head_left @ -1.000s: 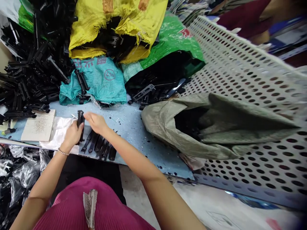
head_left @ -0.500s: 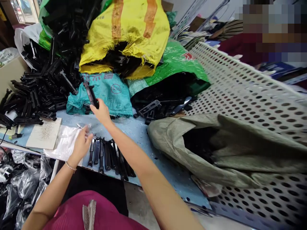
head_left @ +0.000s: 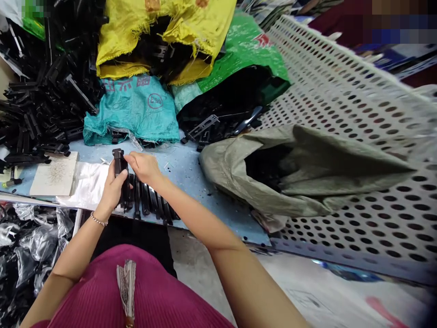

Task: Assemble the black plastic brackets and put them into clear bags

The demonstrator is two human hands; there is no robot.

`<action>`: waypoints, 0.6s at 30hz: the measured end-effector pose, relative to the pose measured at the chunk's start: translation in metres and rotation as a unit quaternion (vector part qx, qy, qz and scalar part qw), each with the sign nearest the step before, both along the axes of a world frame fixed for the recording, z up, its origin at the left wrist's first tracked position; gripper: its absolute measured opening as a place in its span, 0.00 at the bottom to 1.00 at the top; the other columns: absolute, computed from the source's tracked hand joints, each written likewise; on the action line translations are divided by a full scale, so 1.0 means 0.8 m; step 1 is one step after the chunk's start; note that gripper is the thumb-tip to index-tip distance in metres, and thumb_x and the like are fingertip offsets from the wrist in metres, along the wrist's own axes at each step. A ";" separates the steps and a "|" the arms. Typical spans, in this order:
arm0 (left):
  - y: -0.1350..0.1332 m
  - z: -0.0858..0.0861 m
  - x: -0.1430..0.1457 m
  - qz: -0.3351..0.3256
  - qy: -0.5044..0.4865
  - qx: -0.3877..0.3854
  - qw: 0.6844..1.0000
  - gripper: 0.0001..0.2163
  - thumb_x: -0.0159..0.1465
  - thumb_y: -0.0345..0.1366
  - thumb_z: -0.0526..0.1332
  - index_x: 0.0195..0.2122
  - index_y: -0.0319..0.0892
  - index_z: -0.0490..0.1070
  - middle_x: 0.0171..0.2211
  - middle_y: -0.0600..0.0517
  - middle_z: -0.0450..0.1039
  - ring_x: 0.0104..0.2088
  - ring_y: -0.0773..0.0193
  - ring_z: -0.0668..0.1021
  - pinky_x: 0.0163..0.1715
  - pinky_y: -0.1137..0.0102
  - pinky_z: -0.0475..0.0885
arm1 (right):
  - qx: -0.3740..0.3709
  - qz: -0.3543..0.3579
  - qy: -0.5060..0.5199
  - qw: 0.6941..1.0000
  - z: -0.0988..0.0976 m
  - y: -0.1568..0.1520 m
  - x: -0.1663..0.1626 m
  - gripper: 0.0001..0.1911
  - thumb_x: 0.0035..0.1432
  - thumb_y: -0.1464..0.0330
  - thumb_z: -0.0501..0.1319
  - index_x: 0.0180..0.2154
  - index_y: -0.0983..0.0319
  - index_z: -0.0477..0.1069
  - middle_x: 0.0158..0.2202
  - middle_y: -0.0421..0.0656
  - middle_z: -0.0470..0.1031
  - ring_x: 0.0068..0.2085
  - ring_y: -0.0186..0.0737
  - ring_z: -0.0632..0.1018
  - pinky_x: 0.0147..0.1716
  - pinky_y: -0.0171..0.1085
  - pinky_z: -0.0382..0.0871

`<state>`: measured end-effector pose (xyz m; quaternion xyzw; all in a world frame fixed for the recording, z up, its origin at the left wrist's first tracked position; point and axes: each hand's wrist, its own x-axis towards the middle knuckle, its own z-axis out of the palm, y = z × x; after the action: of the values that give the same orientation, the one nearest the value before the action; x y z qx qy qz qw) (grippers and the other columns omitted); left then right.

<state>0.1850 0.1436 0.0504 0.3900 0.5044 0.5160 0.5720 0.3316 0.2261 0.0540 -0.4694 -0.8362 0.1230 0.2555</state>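
My left hand (head_left: 113,187) grips a long black plastic part (head_left: 119,165) upright over the blue table (head_left: 191,177). My right hand (head_left: 144,166) pinches the same part near its top from the right. Just below and right of both hands, several similar black parts (head_left: 150,205) lie side by side in a row at the table's near edge. A clear plastic bag (head_left: 87,187) lies flat under and left of my left hand.
A big heap of black parts (head_left: 44,105) fills the back left. Yellow (head_left: 164,27), teal (head_left: 133,109) and green (head_left: 246,59) sacks sit behind. A grey-green open sack (head_left: 307,168) lies right on a perforated white panel (head_left: 358,114). A white pad (head_left: 54,175) lies left.
My right hand came back from the teal sack with a black part, and my left hand closed on it over the row of parts.
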 end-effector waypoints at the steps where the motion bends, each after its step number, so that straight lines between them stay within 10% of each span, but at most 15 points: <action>1: 0.001 -0.002 -0.003 0.023 0.006 0.001 1.000 0.29 0.63 0.49 0.62 0.63 0.49 0.60 0.39 0.50 0.73 0.27 0.63 0.78 0.28 0.67 0.77 | -0.012 -0.002 0.005 1.000 -0.003 -0.013 -0.001 0.31 0.73 0.52 0.37 0.31 0.59 0.70 0.28 0.44 0.72 0.32 0.43 0.72 0.34 0.39 0.60; 8: 0.007 -0.010 -0.006 0.043 -0.022 -0.065 0.997 0.19 0.66 0.50 0.58 0.52 0.44 0.67 0.29 0.56 0.68 0.22 0.67 0.75 0.23 0.71 0.75 | 0.055 0.096 0.007 0.994 -0.046 -0.123 0.003 0.27 0.73 0.54 0.43 0.31 0.60 0.71 0.30 0.48 0.73 0.33 0.45 0.71 0.35 0.41 0.62; 12: 0.004 -0.032 -0.016 0.018 0.046 -0.045 0.998 0.25 0.66 0.51 0.60 0.60 0.47 0.62 0.39 0.51 0.73 0.28 0.65 0.77 0.26 0.71 0.76 | -0.028 -0.025 0.001 0.999 -0.052 -0.151 0.031 0.24 0.74 0.59 0.44 0.33 0.60 0.72 0.31 0.48 0.74 0.35 0.45 0.73 0.38 0.42 0.66; 18: -0.009 -0.073 -0.021 -0.048 0.083 -0.110 0.989 0.32 0.65 0.56 0.60 0.65 0.46 0.58 0.43 0.45 0.75 0.27 0.64 0.77 0.22 0.70 0.75 | -0.097 -0.216 -0.092 0.967 -0.080 -0.162 0.085 0.28 0.64 0.56 0.56 0.61 0.62 0.66 0.67 0.59 0.60 0.67 0.68 0.60 0.57 0.63 0.64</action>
<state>0.1679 0.1367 -0.0082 0.3899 0.5846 0.3957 0.5914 0.3993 0.0964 -0.0104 -0.6711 -0.7187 0.1018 0.1510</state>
